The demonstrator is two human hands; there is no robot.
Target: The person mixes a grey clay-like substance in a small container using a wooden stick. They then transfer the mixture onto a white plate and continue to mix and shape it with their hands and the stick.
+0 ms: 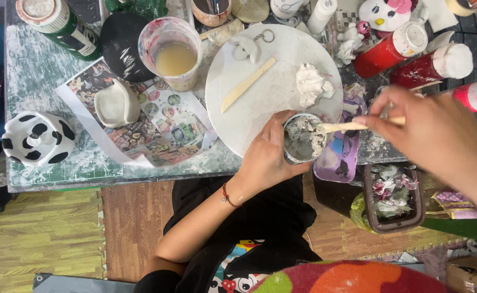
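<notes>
Hands: left hand (265,154) hides cup (303,140) side; right hand (436,135) blurred, gripping stick (342,127).

We see bare forearms and bare hands, a thin red bracelet (229,197) on the left wrist, and a black top (260,217) with a colourful cartoon print low on its front.

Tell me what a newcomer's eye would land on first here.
First, at centre, the left hand holding a small grey paste-smeared cup while the right hand dips a pale wooden stick into it. Behind lies a round white board. A black-and-white spotted ceramic pot stands far left; red paint bottles lie upper right.
</notes>
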